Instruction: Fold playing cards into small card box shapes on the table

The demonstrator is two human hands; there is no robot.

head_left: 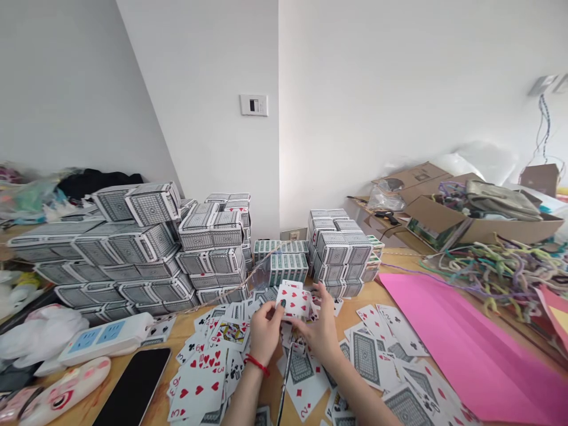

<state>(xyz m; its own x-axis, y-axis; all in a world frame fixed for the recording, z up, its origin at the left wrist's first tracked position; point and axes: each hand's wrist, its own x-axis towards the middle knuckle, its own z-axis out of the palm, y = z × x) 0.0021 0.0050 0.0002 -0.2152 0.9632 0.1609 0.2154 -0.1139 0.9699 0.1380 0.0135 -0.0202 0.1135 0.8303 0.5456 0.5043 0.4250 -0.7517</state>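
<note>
A white playing card with red hearts is held up at the middle of the table, with at least one other card edge showing behind it. My left hand, with a red cord bracelet at the wrist, pinches the card's left side under the thumb. Around its right side curls my right hand; its thumb is near the lower edge and its fingers near the upper right corner. Loose cards lie under both hands, including a three of hearts at the left and face-down cards at the right.
Stacked blocks made of cards stand at the back left, with more card blocks behind my hands. A black phone and white power strip lie left. Pink paper, tangled cords and an open carton are right.
</note>
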